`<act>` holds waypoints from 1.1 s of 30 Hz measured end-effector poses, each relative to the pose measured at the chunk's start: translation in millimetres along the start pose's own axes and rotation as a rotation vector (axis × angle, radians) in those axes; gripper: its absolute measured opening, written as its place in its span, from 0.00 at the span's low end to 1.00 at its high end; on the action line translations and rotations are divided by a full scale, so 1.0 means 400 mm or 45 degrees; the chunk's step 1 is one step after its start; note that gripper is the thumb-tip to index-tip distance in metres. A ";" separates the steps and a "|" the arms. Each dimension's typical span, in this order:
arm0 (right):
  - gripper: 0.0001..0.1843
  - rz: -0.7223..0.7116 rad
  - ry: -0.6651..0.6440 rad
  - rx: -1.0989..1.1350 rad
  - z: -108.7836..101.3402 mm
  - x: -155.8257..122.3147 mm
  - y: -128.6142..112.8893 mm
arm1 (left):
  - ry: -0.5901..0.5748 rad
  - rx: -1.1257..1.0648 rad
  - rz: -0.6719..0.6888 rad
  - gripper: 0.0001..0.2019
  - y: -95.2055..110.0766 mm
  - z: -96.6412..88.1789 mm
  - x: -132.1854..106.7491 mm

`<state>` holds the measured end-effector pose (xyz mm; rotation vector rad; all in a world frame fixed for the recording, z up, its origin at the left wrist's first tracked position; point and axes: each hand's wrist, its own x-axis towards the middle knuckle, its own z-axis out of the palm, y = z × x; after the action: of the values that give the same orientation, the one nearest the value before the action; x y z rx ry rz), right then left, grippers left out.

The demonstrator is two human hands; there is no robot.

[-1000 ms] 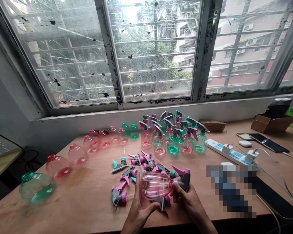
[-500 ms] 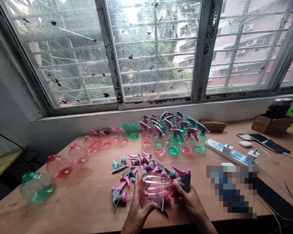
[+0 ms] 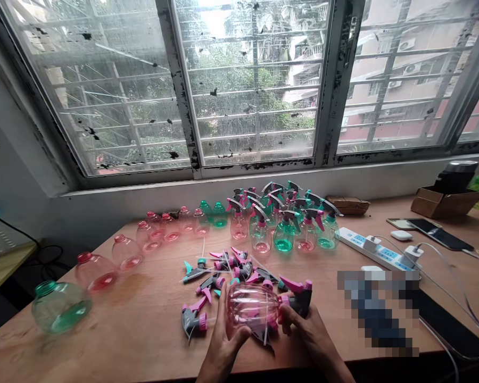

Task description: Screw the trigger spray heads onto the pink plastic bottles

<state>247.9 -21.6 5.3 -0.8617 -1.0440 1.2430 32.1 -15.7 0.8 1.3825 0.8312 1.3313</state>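
At lower left, a bare stretch of desk [image 3: 139, 330] gives passage between the green bottle [image 3: 62, 309] and the spray heads [image 3: 244, 270]. Those heads, tubes sticking out, clutter the lower centre; upright spray bottles [image 3: 283, 236] wall off the middle, and a power strip [image 3: 388, 256] obstructs the right.

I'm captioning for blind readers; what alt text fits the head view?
Left hand and right hand hold a pink bottle sideways above loose spray heads on a table; sprayer-topped bottles stand behind, open bottles to the left.
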 end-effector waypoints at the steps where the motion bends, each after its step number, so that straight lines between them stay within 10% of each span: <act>1: 0.22 -0.002 -0.035 -0.016 0.000 0.000 -0.002 | 0.012 -0.005 -0.029 0.50 0.004 0.000 0.000; 22: 0.29 0.192 0.105 0.066 0.001 -0.012 -0.058 | 0.020 0.521 0.394 0.26 -0.026 0.076 -0.025; 27: 0.25 -0.083 0.234 -0.323 0.010 0.026 -0.122 | -0.092 0.717 0.229 0.58 0.011 0.051 0.036; 30: 0.26 -0.327 0.474 -0.726 0.037 0.092 -0.179 | -0.250 1.169 0.213 0.51 0.040 0.044 0.125; 33: 0.28 -0.590 0.326 -1.221 0.078 0.188 -0.224 | -0.334 1.305 0.225 0.37 0.043 0.056 0.230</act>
<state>247.8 38.9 110.1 -1.3433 -1.5309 0.1780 65.7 62.5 45.8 2.3989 1.3049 0.7943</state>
